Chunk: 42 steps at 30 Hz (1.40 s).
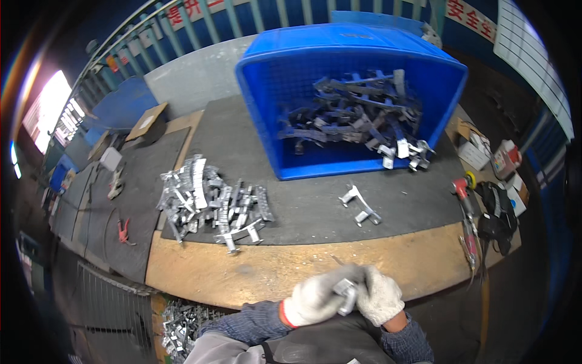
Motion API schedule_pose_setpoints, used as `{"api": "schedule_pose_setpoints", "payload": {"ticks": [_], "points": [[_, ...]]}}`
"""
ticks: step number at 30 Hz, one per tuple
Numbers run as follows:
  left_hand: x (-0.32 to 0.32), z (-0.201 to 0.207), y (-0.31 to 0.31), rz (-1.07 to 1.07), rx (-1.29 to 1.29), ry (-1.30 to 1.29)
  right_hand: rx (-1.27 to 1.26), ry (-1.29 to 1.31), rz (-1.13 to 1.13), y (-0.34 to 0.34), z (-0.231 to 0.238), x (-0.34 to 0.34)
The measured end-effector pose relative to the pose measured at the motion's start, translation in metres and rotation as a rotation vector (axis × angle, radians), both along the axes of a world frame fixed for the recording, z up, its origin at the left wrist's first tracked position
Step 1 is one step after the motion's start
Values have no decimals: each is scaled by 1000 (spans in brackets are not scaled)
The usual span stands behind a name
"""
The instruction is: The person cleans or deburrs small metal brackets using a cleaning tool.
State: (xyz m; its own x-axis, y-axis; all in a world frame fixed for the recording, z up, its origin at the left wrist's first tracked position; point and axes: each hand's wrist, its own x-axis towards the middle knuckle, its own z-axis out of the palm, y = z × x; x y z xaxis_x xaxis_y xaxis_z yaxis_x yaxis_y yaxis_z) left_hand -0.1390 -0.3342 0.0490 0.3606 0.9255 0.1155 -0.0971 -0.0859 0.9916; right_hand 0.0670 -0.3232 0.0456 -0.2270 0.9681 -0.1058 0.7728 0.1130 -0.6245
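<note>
Head view, left hand (315, 299) and right hand (380, 297) are up close together in gloves, both clamped on a shiny metal part (347, 296) sitting right between them, pretty blurry tbh. That's at the near edge of the surface (242, 273). One loose bracket (362, 205) lies straight past them, a bracket heap (209, 197) further left, blue bin (260, 115) way behind

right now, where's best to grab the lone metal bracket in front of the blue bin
Probably pinch the bracket mid-bar, coming from above with fingers across its narrow width: the curved bar lies slantwise, its end lugs jutting left and toward the person, so its outer right side looks easiest to reach.
</note>
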Motion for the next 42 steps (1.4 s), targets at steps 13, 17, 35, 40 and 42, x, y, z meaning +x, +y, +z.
{"api": "schedule_pose_setpoints", "payload": {"ticks": [13, 17, 35, 40, 42], "points": [[-86, -6, 79, 821, 453, 1019, 40, 190, -56, -7, -13, 12], [-166, 2, 105, 1327, 676, 1240, 10, 214, -113, -3, -24, 21], [61, -40, 239, -517, 822, 1464, 65, 270, -316, -13, -20, 53], [35, -17, 201, -184, 452, 1171, 159, 413, -371, -8, -20, 57], [23, 16, 163, -97, -64, 535, 341, 431, -265, 1, -16, 50]]}}
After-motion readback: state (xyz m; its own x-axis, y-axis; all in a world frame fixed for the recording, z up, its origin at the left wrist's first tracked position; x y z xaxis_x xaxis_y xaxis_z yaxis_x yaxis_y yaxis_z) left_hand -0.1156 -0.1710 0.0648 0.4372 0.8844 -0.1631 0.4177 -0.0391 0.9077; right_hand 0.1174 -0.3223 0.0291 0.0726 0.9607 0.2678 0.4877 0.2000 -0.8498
